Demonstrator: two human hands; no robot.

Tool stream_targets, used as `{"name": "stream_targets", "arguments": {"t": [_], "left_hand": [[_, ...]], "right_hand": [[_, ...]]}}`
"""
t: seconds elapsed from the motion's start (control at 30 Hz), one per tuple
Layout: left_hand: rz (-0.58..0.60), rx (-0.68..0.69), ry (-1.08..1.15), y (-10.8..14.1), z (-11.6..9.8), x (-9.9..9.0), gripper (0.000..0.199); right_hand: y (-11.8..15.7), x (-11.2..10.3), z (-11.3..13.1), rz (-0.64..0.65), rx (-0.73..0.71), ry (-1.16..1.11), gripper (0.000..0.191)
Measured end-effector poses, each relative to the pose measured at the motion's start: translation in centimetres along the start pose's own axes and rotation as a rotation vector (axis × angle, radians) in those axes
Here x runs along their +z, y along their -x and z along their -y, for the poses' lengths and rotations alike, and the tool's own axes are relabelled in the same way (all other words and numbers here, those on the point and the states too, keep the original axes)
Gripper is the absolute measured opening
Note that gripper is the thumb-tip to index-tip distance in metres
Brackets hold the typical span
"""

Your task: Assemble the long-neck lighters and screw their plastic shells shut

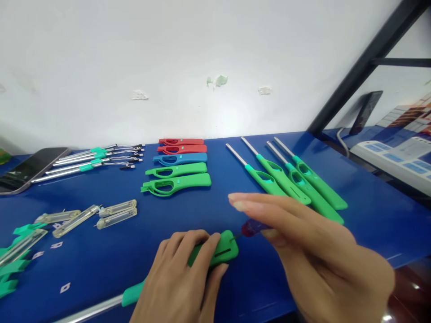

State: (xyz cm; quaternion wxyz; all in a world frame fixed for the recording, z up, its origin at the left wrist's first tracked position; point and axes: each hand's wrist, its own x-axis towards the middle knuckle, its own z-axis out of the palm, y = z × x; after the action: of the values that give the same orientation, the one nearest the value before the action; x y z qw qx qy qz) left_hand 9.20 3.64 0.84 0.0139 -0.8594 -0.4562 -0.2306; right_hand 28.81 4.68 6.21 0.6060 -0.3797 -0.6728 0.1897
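Observation:
A green long-necked lighter [226, 248] lies near the table's front edge, its metal tube pointing to the lower left. My left hand [183, 273] is closed over its handle, fingers on top and thumb along the near side. In my right hand [313, 251] is a screwdriver [252, 227] with a purple and red handle, held between thumb and fingers. Its thin shaft reaches the handle's end, beside a dark slot. Whether the tip sits in a hole is too small to tell.
Several green lighters [303, 188] lie at right. Red, blue and green handle shells [182, 181] lie in the middle back. Metal tubes with wires [90, 162], a phone [32, 168], clear fuel tanks [117, 214] and teal parts [13, 264] lie at left. A black frame [357, 72] stands at right.

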Motion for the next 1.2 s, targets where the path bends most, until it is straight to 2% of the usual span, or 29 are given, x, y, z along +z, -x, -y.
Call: {"name": "stream_targets", "arguments": {"t": [0.13, 0.27, 0.33, 0.4, 0.47, 0.53, 0.57, 0.7, 0.9, 1.07, 1.2], "left_hand": [[0.024, 0.053, 0.000, 0.9, 0.9, 0.1, 0.036], [-0.004, 0.076, -0.001, 1.6, 1.2, 0.1, 0.038], [-0.018, 0.083, -0.012, 1.9, 1.3, 0.0, 0.038], [-0.036, 0.087, -0.022, 2.2, 1.5, 0.0, 0.038], [-0.052, 0.087, -0.017, 2.3, 1.6, 0.0, 0.038], [-0.047, 0.083, -0.004, 2.3, 1.7, 0.0, 0.039], [-0.036, 0.079, 0.005, 2.3, 1.7, 0.1, 0.039], [-0.018, 0.047, 0.041, 2.1, 1.4, 0.1, 0.040], [-0.024, 0.024, 0.044, 2.2, 1.1, 0.1, 0.039], [-0.022, 0.019, 0.035, 2.3, 1.2, 0.1, 0.041], [-0.021, 0.028, 0.027, 2.2, 1.2, 0.2, 0.040]], "right_hand": [[-0.2, -0.2, -0.2, 0.068, -0.062, 0.019, 0.050], [-0.3, 0.0, -0.1, 0.056, -0.136, 0.173, 0.043], [-0.4, 0.1, 0.3, 0.067, -0.123, 0.209, 0.039], [-0.6, 0.0, 0.8, 0.121, -0.076, 0.216, 0.039], [-1.0, -0.3, 1.4, 0.236, -0.051, 0.218, 0.043], [-1.5, -0.5, 1.9, 0.359, -0.066, 0.244, 0.045], [-1.8, -0.5, 2.0, 0.374, -0.076, 0.273, 0.043], [-2.0, -0.2, 2.5, 0.230, -0.111, 0.416, 0.027], [-1.8, -0.9, 2.6, 0.401, -0.099, 0.411, 0.041], [-2.4, -0.7, 2.4, 0.260, -0.149, 0.501, 0.018], [-2.1, -1.0, 2.2, 0.390, -0.112, 0.431, 0.039]]}}
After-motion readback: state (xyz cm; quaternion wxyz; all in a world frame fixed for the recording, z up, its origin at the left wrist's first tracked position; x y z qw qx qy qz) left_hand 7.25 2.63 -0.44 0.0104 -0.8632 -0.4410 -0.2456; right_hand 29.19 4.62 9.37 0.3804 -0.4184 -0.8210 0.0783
